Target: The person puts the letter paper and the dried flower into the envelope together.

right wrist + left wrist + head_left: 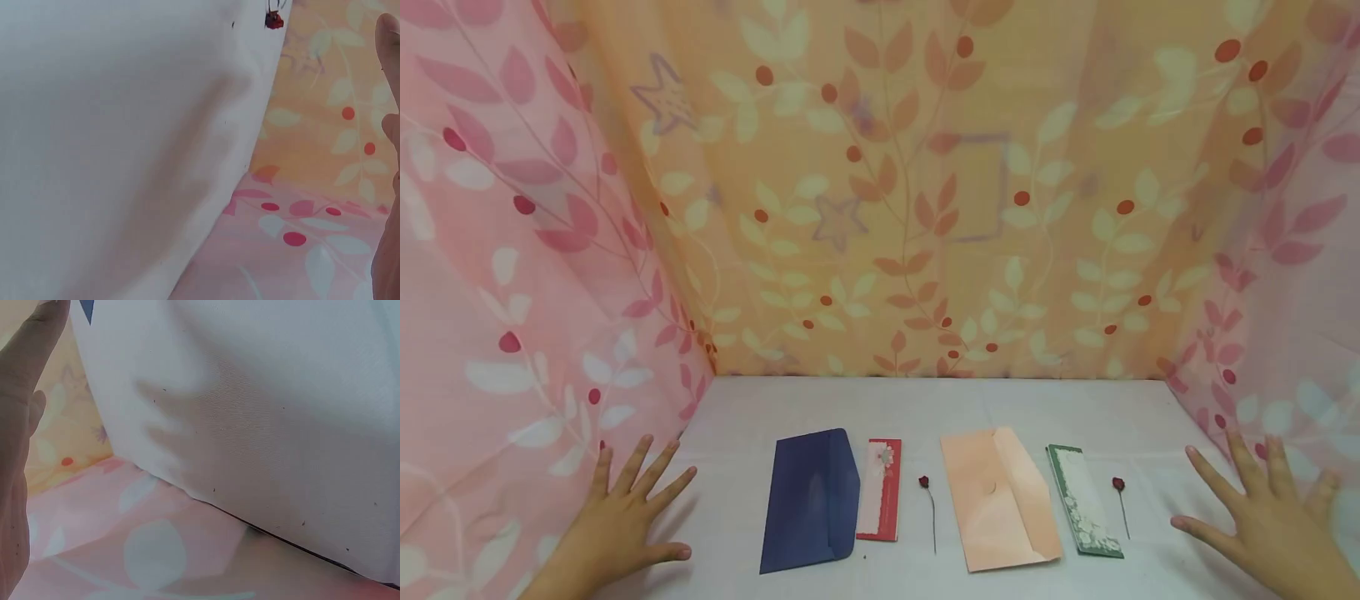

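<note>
Navy-blue paper makes up the envelope (808,500) nearest the left hand (628,504). It lies on the white tablecloth (737,400), between six and seven o'clock in the head view, smooth and rectangular, its tapered flap at three o'clock. Nearest the right hand (1262,508) is a tiny dried rose (1118,483), dark red, its head towards twelve and its thin stem towards six. The left hand sits at the envelope's nine o'clock, the right at the rose's three; both have their fingers spread wide and hold nothing. Whether either touches the cloth, I cannot tell.

At the envelope's three o'clock come a red card (891,492) with a pale floral panel, a second rose (924,482), a peach envelope (992,500), then a green card (1082,500) edged with white blossoms.

Only the head view shows this whole row. The left wrist camera shows a navy corner near eleven o'clock, a hand's shadow (231,419), and a dark line (300,548) along the cloth's edge. The right wrist camera shows a rose head at one o'clock. Leaf-patterned curtains (925,208), orange at twelve, pink at both sides, enclose everything.
</note>
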{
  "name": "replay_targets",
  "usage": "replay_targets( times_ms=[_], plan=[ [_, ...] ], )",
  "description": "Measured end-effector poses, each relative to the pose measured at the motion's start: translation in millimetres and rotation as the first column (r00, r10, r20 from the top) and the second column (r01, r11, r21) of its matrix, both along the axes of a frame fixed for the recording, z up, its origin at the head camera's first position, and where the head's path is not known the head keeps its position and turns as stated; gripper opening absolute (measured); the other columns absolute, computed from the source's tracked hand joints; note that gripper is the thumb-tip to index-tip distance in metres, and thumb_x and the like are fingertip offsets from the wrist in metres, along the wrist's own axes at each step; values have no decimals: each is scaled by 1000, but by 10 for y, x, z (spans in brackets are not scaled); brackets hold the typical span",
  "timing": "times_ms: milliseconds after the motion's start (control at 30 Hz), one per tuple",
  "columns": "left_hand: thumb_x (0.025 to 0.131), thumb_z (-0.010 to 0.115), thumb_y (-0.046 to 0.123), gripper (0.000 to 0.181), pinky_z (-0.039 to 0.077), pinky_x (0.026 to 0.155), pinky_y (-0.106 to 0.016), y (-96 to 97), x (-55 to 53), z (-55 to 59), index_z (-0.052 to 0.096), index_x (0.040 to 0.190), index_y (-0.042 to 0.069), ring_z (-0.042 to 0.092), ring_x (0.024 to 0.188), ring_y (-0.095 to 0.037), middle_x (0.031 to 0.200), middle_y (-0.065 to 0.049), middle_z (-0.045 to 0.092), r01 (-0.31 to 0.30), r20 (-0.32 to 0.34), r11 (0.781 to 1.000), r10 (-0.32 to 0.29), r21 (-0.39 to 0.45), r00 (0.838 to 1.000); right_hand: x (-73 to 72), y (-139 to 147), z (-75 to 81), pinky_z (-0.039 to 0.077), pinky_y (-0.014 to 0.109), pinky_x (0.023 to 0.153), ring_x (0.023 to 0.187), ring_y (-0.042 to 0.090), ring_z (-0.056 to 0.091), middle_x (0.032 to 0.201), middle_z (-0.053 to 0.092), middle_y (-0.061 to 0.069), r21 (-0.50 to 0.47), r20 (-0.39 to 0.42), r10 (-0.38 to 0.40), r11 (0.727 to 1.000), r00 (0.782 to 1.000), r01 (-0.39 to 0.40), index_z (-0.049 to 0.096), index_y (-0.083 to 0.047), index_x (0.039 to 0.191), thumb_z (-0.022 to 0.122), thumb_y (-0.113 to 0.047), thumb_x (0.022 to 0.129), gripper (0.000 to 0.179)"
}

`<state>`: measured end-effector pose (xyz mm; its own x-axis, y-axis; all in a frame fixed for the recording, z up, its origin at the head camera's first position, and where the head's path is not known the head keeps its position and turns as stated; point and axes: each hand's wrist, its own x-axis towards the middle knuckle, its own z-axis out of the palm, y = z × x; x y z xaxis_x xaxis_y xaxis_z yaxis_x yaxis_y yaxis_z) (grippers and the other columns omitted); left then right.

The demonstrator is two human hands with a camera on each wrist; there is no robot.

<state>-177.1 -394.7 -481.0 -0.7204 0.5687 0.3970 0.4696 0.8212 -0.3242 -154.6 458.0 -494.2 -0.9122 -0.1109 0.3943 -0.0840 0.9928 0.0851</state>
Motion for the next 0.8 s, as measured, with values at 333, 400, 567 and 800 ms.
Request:
replay_targets(
  times_ms=[333,400,567,800],
  plan=[
    [67,64,88,122,-13,113,-75,26,46,14,-7,159,47,-11,157,-39,173,-4,-7,-4,10,1000,4,-1,1000,-77,-91,15,-34,69,97,151,46,-25,170,-20,5,-20,-34,41,999,999,-42,13,-44,163,74,-78,70,117],
    [67,64,88,122,-12,113,-75,25,36,24,-7,159,47,-10,157,-39,174,-4,-6,-3,4,1000,3,2,1000,-89,-104,39,-34,70,97,150,47,-25,170,-20,6,-23,-41,38,999,998,-39,13,-43,163,74,-79,69,117],
    [69,61,89,119,-10,114,-75,16,-3,36,-2,160,46,-6,158,-40,174,-5,-2,17,-20,1000,-16,11,1000,-85,-168,102,-34,71,96,149,49,-25,170,-21,7,-34,-39,23,999,999,-25,13,-41,163,74,-78,70,117],
    [70,60,89,114,-9,115,-75,10,-61,16,15,163,41,-1,157,-42,174,-7,3,21,-25,1000,-21,19,999,-98,-270,151,-34,71,97,149,49,-25,170,-17,13,-54,-38,26,998,999,-28,16,-36,164,73,-76,74,114]
  ],
)
